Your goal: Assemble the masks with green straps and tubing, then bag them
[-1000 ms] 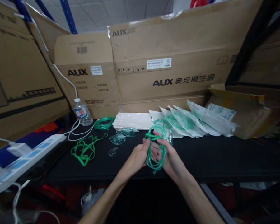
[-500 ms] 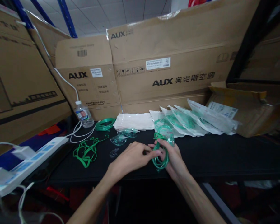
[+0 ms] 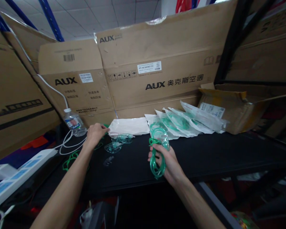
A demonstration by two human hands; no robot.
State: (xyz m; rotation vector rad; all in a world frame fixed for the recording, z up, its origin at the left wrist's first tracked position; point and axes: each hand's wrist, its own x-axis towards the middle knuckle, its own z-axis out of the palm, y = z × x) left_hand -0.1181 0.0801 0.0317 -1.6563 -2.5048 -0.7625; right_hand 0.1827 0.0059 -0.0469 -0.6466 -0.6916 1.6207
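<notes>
My right hand [image 3: 165, 160] is wrapped around a looped bundle of green tubing [image 3: 157, 170]. A green strap [image 3: 153, 141] is wound about the bundle's upper part, and a clear mask [image 3: 165, 140] sits at its top. My left hand [image 3: 95, 135] is at the left corner of a stack of white pouches [image 3: 130, 125], with fingers stretched towards it; the back of the hand partly hides the grip. Behind and beneath this hand is green tubing, mostly covered. Clear green masks [image 3: 113, 147] and a small clear plastic piece [image 3: 108, 161] lie between the hands.
Several filled white pouches [image 3: 178, 122] lean in a row before an open cardboard box [image 3: 233, 111]. A plastic bottle [image 3: 75, 123], white cables and a power strip [image 3: 21, 173] stand at left. Green elastic [image 3: 70, 160] lies beside my left forearm. Large cardboard panels [image 3: 162, 57] back the black table.
My left hand has left the tubing bundle and moved left to the stack of white pouches. My right hand still holds the bundle. The view has shifted to the right.
</notes>
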